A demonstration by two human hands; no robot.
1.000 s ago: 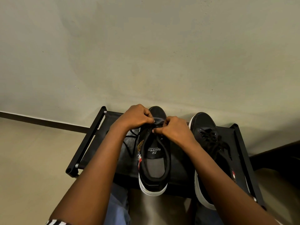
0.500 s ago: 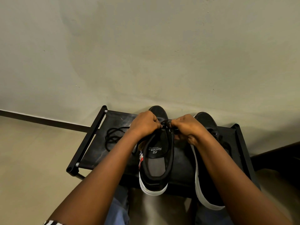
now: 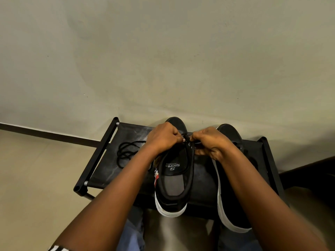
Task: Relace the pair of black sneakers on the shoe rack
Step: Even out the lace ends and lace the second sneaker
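Observation:
Two black sneakers with white soles stand on a black shoe rack (image 3: 101,156). The left sneaker (image 3: 173,189) shows its grey insole, toe toward the wall. My left hand (image 3: 163,137) and my right hand (image 3: 210,140) meet over its eyelets, each pinching the black lace (image 3: 126,153) there. The lace's loose length lies coiled on the rack to the left. The right sneaker (image 3: 232,211) lies beside it, tilted onto its side, partly hidden by my right forearm.
The rack stands against a plain beige wall (image 3: 163,60) with a dark skirting line at the left. Beige floor (image 3: 36,178) spreads to the left. A dark object (image 3: 311,171) sits at the right edge. My blue-trousered knees are below the rack.
My hands shifted toward the sneaker's toe, pulling the lace outward. The lace's loose coil now lies in the open on the rack at the left. The right sneaker tipped onto its side.

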